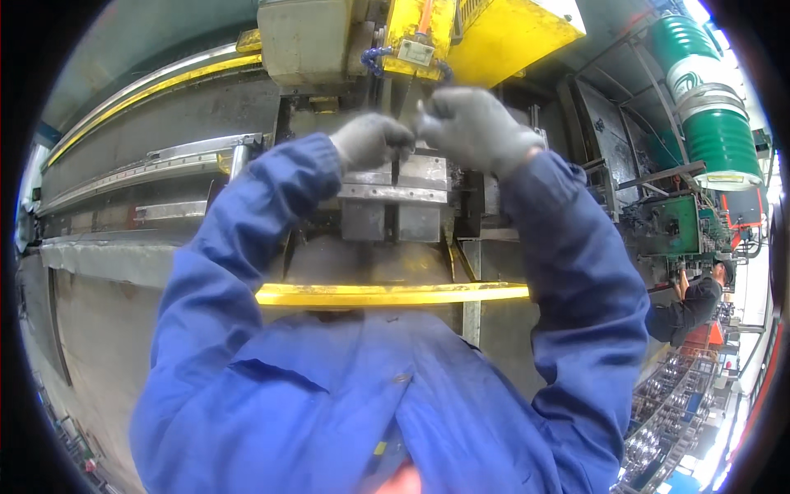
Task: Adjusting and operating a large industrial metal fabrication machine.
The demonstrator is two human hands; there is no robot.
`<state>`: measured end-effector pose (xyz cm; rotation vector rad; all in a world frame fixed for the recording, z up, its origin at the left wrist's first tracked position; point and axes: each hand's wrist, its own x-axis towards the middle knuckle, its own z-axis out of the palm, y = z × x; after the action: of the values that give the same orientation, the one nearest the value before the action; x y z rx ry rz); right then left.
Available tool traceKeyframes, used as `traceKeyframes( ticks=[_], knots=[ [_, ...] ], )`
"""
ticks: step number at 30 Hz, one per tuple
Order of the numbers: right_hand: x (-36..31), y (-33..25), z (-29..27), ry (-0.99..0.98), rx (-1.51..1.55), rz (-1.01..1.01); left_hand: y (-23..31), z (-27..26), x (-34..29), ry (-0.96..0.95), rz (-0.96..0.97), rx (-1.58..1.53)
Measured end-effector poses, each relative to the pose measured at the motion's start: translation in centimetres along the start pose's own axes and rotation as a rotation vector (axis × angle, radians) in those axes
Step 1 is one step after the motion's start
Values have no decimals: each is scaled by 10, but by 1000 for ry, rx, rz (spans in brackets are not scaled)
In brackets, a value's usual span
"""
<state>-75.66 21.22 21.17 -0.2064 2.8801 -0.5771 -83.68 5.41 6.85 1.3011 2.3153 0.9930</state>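
Both my hands wear grey work gloves and are raised above a metal block fixture [395, 195] on a machine bed. My left hand [370, 142] is closed, its darkened fingertips pinched together over the fixture's top. Below those fingertips a thin dark rod-like piece [396, 171] points down at the gap in the fixture; whether I hold it cannot be made out. My right hand [479, 130] is close beside, slightly higher, with curled fingers turned toward the left one. Motion blurs it, and anything between its fingers is hidden.
Above my hands hangs a yellow machine head [420, 37] with blue hoses [376, 59]. A yellow bar [395, 294] crosses in front of my torso. Rails [148, 173] run off to the left. Green drums [720, 136] and another person [695, 305] are on the right.
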Motion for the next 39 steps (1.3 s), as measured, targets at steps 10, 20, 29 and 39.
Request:
traceKeyframes(
  ticks=[10, 20, 29, 39],
  knots=[
    [66, 25, -4, -51, 672, 338, -34, -26, 40, 1, -224, -404],
    [85, 51, 15, 320, -357, -231, -32, -36, 52, -136, -253, -116],
    [95, 42, 12, 97, -683, -182, -30, -40, 50, -187, -397, -161],
    [99, 48, 15, 141, -685, -251, -29, -41, 49, -172, -404, -158]
  ],
)
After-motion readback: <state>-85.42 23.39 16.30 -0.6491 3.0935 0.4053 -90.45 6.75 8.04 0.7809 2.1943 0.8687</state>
